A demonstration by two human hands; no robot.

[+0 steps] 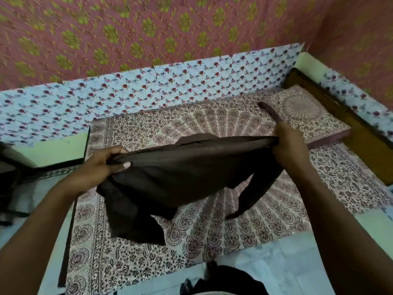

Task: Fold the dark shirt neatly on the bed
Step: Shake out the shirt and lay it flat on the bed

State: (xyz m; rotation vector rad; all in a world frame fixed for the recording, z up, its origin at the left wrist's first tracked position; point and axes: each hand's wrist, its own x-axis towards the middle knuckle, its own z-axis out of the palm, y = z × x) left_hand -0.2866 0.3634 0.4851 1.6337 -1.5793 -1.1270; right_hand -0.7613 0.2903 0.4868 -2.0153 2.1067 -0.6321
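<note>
Two hands hold the dark shirt (pixel 187 167) up over the middle of the bed (pixel 212 231). Left hand (pixel 102 165) has its fingers and thumb clamped on one bunched end; right hand (pixel 289 143) grips the other in a closed fist. Its lower folds hang down, perhaps brushing the patterned sheet. One matching pillow (pixel 306 116) lies at the bed's far right corner.

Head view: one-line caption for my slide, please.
Left hand and right hand grip a dark brown cloth shirt by its upper edge, stretched between them, hanging over the paisley-printed bedsheet.
</note>
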